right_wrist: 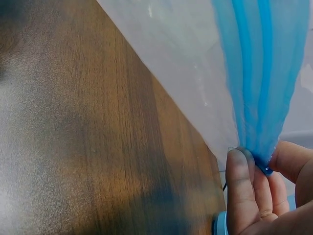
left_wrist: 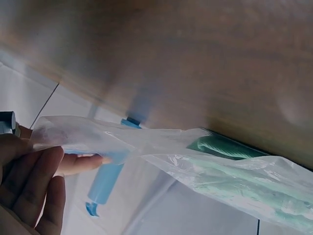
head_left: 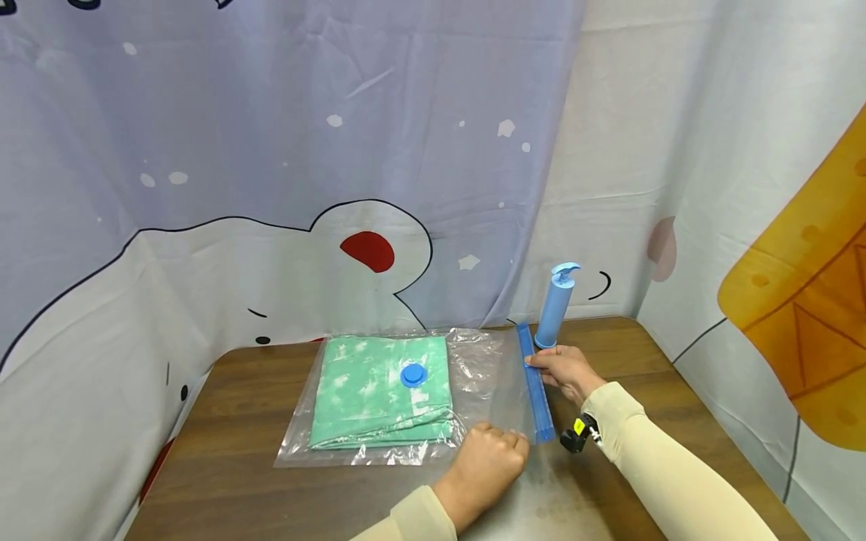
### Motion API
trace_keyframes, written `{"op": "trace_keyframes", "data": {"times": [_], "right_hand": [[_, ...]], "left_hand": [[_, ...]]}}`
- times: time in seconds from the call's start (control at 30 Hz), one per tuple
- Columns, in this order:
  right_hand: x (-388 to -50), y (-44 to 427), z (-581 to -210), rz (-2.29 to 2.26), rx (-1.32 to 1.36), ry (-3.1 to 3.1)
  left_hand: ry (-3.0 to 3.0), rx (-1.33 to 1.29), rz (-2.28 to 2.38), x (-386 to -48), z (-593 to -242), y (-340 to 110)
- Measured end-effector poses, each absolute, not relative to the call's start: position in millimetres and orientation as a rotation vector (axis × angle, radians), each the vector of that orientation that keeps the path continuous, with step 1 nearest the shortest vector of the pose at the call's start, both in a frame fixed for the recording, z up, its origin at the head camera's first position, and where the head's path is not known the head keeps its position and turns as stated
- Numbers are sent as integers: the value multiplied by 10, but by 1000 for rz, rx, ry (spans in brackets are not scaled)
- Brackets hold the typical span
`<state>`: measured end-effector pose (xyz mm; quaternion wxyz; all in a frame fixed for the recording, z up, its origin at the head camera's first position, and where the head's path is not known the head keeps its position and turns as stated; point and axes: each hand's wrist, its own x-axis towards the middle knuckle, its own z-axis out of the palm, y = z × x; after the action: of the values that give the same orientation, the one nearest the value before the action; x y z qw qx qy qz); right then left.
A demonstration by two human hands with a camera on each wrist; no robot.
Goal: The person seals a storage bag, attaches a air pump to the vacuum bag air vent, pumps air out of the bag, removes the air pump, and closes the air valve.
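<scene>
A clear vacuum storage bag (head_left: 476, 364) lies flat, with folded green fabric (head_left: 365, 394) inside and a round blue valve (head_left: 413, 375) on top. Along its right end runs a blue zip strip (head_left: 539, 402). My right hand (head_left: 570, 372) pinches this strip towards its far end; the right wrist view shows the strip (right_wrist: 254, 98) bunched between thumb and fingers. At the near edge, just left of the strip, my left hand (head_left: 485, 460) grips the clear plastic, its fingers (left_wrist: 46, 171) bent on the film in the left wrist view.
A blue hand pump (head_left: 555, 308) stands upright beyond my right hand, close to the strip's far end. Behind the brown wooden table (head_left: 237, 421) hangs a printed curtain (head_left: 271, 150). A small black camera (head_left: 575, 437) is on my right wrist.
</scene>
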<state>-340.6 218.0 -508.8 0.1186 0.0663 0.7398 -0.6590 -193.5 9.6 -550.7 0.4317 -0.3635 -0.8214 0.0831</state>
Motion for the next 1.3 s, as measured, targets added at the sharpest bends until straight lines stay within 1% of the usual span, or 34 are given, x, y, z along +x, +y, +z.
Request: {"op": "trace_keyframes", "data": {"times": [0.67, 1.3], "right_hand": [[-3495, 2188, -5154, -1959, 184, 2134], [-3529, 2186, -5129, -1964, 174, 2151]], "left_hand": [[-2039, -903, 204, -1885, -5534, 91], [-1992, -905, 211, -1874, -5556, 62]]}}
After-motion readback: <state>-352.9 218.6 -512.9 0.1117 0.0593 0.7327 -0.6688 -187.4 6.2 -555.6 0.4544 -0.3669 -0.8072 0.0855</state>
